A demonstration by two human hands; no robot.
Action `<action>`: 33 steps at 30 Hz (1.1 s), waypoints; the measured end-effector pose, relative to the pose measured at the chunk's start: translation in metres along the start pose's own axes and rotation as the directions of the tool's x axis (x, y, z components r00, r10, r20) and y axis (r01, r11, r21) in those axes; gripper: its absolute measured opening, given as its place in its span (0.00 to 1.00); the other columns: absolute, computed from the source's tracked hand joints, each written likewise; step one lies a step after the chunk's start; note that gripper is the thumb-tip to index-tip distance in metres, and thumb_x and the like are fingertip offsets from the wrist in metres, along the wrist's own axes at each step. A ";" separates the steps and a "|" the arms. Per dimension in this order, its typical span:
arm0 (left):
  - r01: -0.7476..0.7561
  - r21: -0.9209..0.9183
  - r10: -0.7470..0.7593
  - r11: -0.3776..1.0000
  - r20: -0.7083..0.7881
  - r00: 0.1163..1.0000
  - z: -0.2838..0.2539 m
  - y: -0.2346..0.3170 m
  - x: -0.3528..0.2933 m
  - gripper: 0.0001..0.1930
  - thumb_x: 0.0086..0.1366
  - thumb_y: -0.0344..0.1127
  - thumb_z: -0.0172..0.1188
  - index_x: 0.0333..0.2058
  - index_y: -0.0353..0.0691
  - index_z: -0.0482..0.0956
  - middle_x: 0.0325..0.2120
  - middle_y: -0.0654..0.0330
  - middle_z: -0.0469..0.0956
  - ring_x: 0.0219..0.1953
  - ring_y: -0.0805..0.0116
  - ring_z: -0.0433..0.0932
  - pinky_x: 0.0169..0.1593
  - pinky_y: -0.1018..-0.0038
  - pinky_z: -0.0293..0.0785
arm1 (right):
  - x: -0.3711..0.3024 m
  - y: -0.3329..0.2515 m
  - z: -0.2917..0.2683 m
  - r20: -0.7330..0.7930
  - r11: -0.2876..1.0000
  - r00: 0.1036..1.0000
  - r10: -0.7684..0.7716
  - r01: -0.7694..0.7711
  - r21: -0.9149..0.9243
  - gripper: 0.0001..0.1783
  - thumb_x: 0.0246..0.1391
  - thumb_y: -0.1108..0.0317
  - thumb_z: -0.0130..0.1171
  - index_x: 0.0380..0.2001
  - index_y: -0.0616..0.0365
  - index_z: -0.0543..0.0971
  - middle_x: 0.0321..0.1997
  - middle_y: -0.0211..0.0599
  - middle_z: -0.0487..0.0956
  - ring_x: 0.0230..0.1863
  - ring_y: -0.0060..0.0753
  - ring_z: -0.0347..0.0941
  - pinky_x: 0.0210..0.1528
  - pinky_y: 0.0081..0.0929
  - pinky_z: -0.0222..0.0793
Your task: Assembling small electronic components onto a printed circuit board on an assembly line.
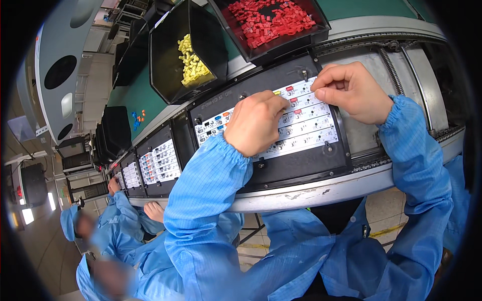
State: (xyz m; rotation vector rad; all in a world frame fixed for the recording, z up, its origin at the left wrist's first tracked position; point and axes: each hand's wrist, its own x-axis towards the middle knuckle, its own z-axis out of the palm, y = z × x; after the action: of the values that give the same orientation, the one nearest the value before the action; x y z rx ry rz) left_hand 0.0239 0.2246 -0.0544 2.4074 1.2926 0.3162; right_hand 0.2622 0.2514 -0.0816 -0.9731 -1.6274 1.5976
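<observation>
A panel of white circuit-board strips [307, 131] lies in a black carrier tray [301, 169] in front of me. My left hand [256, 123] is over the middle of the panel with its fingers curled together and pointing down at the upper strips; whatever is between them is hidden. At the panel's upper right corner, my right hand [355, 93] has thumb and forefinger pinched together, and I cannot make out what they hold. Small red parts [294, 101] sit on several strips between my hands. A yellow part [277, 93] shows just past my left fingertips.
Beyond the tray stand a black bin of red parts [271, 22] and a black bin of yellow parts [193, 62]. More board trays [159, 163] line the conveyor to the left, where two co-workers in blue work. Conveyor chain and a spring [391, 70] lie at right.
</observation>
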 end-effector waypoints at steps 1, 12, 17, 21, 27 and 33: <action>0.023 0.004 -0.023 1.000 0.011 1.000 0.000 0.002 0.002 0.07 0.55 0.24 0.60 0.34 0.37 0.82 0.32 0.52 0.79 0.36 0.49 0.79 0.40 0.60 0.76 | 0.000 0.000 -0.002 0.001 1.000 1.000 -0.003 0.003 -0.005 0.05 0.56 0.80 0.59 0.36 0.70 0.81 0.38 0.34 0.76 0.38 0.20 0.74 0.42 0.17 0.72; -0.085 0.187 0.082 0.979 0.020 0.996 0.010 0.019 0.016 0.08 0.47 0.24 0.61 0.29 0.36 0.80 0.26 0.51 0.80 0.31 0.50 0.79 0.39 0.60 0.74 | -0.005 0.002 -0.020 -0.079 0.992 0.994 -0.072 0.063 -0.105 0.05 0.57 0.79 0.58 0.36 0.69 0.81 0.38 0.32 0.77 0.38 0.18 0.74 0.41 0.17 0.72; -0.092 0.303 0.053 0.949 0.133 0.990 0.006 0.027 0.017 0.06 0.46 0.25 0.62 0.27 0.37 0.79 0.24 0.54 0.80 0.29 0.53 0.79 0.41 0.62 0.72 | -0.007 0.007 -0.020 -0.163 0.968 0.970 -0.183 0.149 -0.202 0.07 0.54 0.74 0.63 0.37 0.65 0.83 0.32 0.35 0.82 0.34 0.20 0.76 0.37 0.19 0.74; -0.110 0.279 0.079 0.954 0.121 0.990 0.006 0.022 0.012 0.09 0.44 0.26 0.63 0.29 0.38 0.78 0.25 0.56 0.79 0.32 0.55 0.79 0.40 0.62 0.72 | -0.008 0.004 -0.016 -0.161 0.962 0.966 -0.201 0.163 -0.218 0.08 0.55 0.77 0.61 0.38 0.67 0.82 0.37 0.34 0.80 0.37 0.21 0.75 0.40 0.18 0.72; -0.163 0.229 0.181 0.960 -0.059 0.982 0.005 0.007 0.002 0.09 0.48 0.24 0.62 0.31 0.39 0.80 0.25 0.56 0.79 0.30 0.54 0.78 0.37 0.62 0.72 | -0.012 0.000 -0.003 -0.090 0.956 0.973 -0.214 0.190 -0.223 0.11 0.55 0.81 0.59 0.42 0.69 0.80 0.42 0.36 0.78 0.42 0.22 0.75 0.44 0.18 0.72; -0.040 0.221 0.178 0.974 -0.652 0.737 -0.047 -0.045 -0.023 0.06 0.55 0.24 0.62 0.32 0.40 0.82 0.26 0.55 0.81 0.28 0.58 0.82 0.33 0.70 0.78 | -0.013 -0.002 0.019 -0.007 0.988 0.994 -0.112 0.110 -0.112 0.11 0.53 0.84 0.59 0.41 0.70 0.80 0.43 0.38 0.77 0.43 0.22 0.75 0.46 0.18 0.73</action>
State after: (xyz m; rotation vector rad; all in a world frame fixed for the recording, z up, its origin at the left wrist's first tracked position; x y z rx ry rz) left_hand -0.0396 0.2384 -0.0324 2.6444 1.5082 1.2489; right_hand 0.2525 0.2309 -0.0801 -0.9301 -1.7463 1.4362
